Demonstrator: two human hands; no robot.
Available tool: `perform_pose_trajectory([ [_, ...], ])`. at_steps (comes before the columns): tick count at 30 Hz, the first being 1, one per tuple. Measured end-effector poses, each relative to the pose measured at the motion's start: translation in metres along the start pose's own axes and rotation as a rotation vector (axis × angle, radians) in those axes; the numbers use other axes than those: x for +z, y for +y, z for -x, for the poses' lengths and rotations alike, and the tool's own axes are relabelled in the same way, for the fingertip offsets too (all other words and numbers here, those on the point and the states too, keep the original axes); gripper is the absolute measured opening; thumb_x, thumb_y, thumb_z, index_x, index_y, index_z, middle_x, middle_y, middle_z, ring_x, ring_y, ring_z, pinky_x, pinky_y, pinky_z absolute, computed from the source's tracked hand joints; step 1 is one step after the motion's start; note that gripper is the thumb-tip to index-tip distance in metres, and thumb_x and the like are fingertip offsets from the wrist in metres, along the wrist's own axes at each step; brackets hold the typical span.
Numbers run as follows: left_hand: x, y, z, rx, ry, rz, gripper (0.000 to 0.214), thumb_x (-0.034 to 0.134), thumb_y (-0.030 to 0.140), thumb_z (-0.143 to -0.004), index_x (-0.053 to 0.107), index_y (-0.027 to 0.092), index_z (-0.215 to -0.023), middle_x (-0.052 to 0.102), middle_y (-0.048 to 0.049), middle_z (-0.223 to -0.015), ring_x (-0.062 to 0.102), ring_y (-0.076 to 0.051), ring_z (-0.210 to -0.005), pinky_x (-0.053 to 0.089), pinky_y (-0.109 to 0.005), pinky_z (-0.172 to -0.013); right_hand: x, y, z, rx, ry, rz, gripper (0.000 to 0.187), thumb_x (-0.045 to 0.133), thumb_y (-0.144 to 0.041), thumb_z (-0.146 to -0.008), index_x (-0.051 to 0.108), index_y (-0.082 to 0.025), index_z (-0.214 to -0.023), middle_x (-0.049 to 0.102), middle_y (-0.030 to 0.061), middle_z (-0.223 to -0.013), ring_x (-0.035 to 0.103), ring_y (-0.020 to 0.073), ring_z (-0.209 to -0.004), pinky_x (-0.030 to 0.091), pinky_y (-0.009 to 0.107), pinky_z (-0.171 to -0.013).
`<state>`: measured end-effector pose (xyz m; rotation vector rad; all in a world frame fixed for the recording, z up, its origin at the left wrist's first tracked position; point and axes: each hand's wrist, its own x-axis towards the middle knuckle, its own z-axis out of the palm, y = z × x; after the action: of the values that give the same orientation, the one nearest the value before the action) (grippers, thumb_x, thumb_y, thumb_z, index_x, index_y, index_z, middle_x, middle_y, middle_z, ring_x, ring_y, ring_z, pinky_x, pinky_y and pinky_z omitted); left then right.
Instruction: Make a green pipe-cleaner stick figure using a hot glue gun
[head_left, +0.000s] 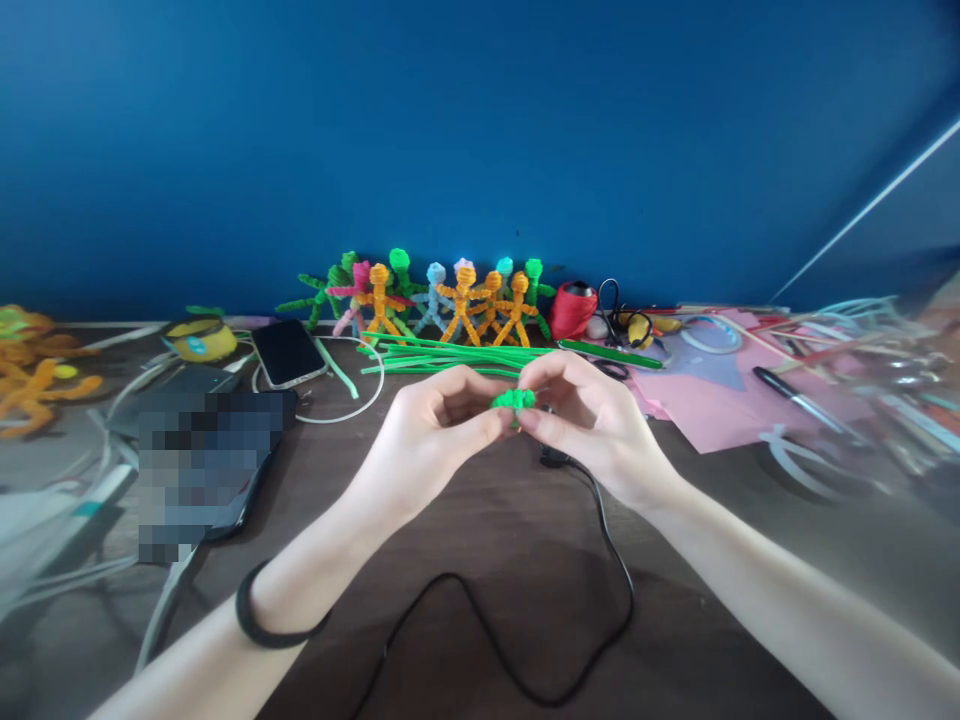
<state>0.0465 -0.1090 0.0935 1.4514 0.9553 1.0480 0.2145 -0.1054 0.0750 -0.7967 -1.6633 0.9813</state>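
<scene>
2 hands meet in front of the row of pipe-cleaner figures (450, 300), both pinching one small green pipe-cleaner piece (514, 399). The left hand (431, 430) grips its left end between thumb and fingertips; the right hand (592, 420) clamps the other end the same way, the remaining fingers curled in. The piece looks coiled or bunched, held just above the counter (487, 520), nearer the person than the figures. How it is wound is too small to tell.

About 10 figures in orange, green, pink and pale blue stand in the row against the blue wall (480, 130). Directly in front of the row lies a bundle of straight green pipe cleaners (450, 355), between the figures and the hands. Left of the row a phone (288, 352) lies face up, and farther left a few loose orange figures (37, 385) sit at the counter's edge. Right of the row stands a red spool (572, 308), and beyond it sheets of pink paper (712, 400) carry a black pen (791, 392). A black cable (525, 640) loops across the counter, well in front of the row and below the hands. 1 black band (259, 615) circles the left wrist.
</scene>
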Motion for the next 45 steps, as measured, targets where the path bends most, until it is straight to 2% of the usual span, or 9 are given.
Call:
perform_pose_trajectory([
  [5, 0.0009, 0.0006, -0.0012, -0.005, 0.014, -0.017, 0.014, 0.069, 0.027, -0.070, 0.066, 0.017, -0.080, 0.069, 0.0001, -0.077, 0.063, -0.010, -0.071, 0.050, -0.017, -0.065, 0.0007, -0.0001, -0.0003, 0.014, -0.005, -0.009, 0.017, 0.065, -0.023, -0.077, 0.053, -0.020, -0.087, 0.053, 0.0001, -0.086, 0.051, 0.0107, -0.078, 0.042, 0.024, -0.065],
  [14, 0.0008, 0.0009, -0.0003, -0.019, 0.028, -0.030, 0.025, 0.071, 0.035, -0.067, 0.068, 0.016, -0.082, 0.071, -0.0040, -0.081, 0.065, -0.015, -0.074, 0.053, -0.025, -0.069, 0.0004, -0.0019, 0.0001, 0.031, -0.011, -0.011, 0.014, 0.063, -0.024, -0.079, 0.052, -0.020, -0.086, 0.052, 0.0008, -0.086, 0.052, 0.0115, -0.078, 0.042, 0.024, -0.063],
  [29, 0.0004, -0.0013, -0.0001, 0.017, 0.008, -0.046, 0.021, 0.069, 0.034, -0.070, 0.067, 0.017, -0.082, 0.070, -0.0022, -0.081, 0.064, -0.013, -0.075, 0.051, -0.022, -0.068, 0.0008, -0.0034, 0.0006, 0.083, -0.018, -0.058, 0.012, 0.061, -0.023, -0.079, 0.051, -0.021, -0.085, 0.050, 0.0000, -0.085, 0.050, 0.0112, -0.078, 0.041, 0.024, -0.065],
  [36, 0.0008, 0.0013, -0.0006, -0.008, 0.019, -0.029, 0.022, 0.070, 0.034, -0.068, 0.067, 0.016, -0.081, 0.070, -0.0034, -0.080, 0.064, -0.015, -0.075, 0.051, -0.023, -0.067, -0.0003, -0.0014, 0.0015, 0.099, -0.082, -0.154, 0.014, 0.060, -0.023, -0.079, 0.049, -0.022, -0.088, 0.049, 0.0003, -0.087, 0.048, 0.0126, -0.082, 0.040, 0.024, -0.065],
  [45, 0.0020, 0.0041, 0.0004, -0.015, 0.024, -0.067, 0.020, 0.071, 0.032, -0.068, 0.067, 0.016, -0.081, 0.070, -0.0028, -0.080, 0.064, -0.014, -0.073, 0.050, -0.022, -0.064, 0.0001, -0.0017, 0.0009, 0.105, -0.056, -0.135, 0.013, 0.060, -0.024, -0.079, 0.049, -0.021, -0.086, 0.048, 0.0007, -0.089, 0.047, 0.0121, -0.081, 0.040, 0.024, -0.065],
])
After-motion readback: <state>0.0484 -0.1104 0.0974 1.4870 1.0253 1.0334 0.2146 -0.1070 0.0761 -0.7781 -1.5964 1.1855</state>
